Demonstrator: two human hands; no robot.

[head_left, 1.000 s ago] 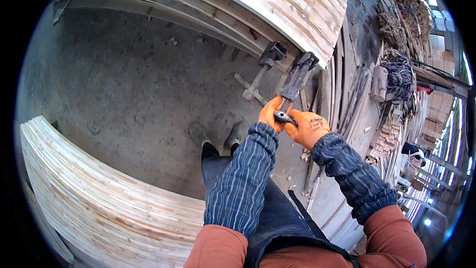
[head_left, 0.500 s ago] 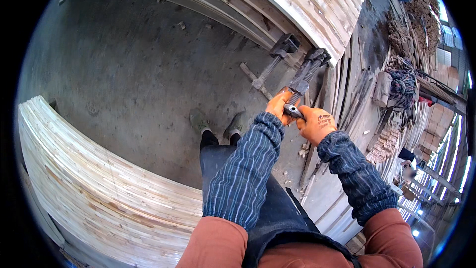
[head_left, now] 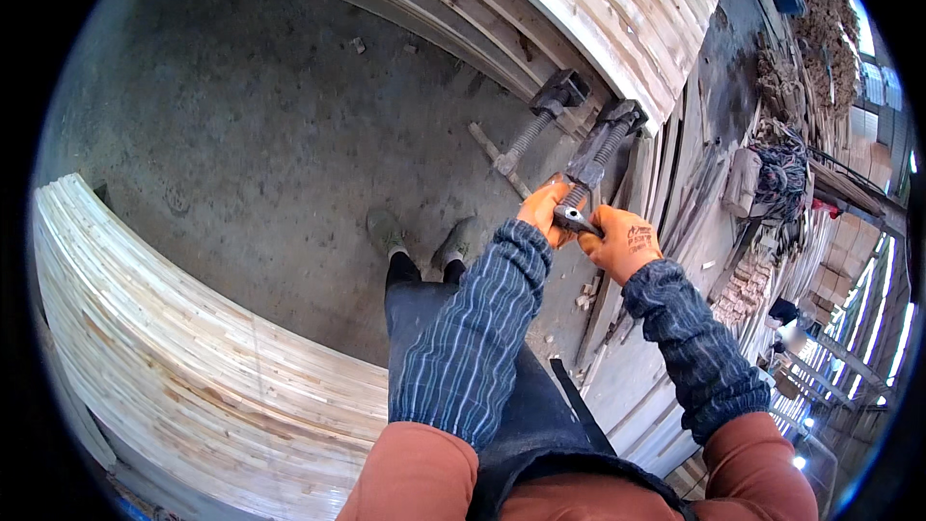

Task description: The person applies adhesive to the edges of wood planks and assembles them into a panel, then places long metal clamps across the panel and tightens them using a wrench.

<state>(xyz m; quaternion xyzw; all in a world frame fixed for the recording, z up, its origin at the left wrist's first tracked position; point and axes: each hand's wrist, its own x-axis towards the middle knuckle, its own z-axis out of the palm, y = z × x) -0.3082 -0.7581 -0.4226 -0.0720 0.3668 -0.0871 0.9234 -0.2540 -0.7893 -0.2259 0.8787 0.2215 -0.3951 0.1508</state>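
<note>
Both my hands wear orange gloves. A dark metal screw clamp, with a coarse thread, meets the corner of a stack of pale wooden boards. My left hand is closed around the near end of this clamp, by its screw. A metal handle with a round, holed head sits at the screw's end. My right hand grips this handle from the right, fingers curled. Part of the handle is hidden by the gloves. To the left is a second screw clamp with a crossbar, untouched.
Another stack of laminated boards lies at the lower left. Between the stacks is the concrete floor, where my shoes stand. Long timber strips and a bundle of dark cords lie to the right. A blurred person is far right.
The handle's head has turned slightly, and my right hand has shifted a little to the right with it. My left hand stays at the clamp. The view has shifted slightly.
</note>
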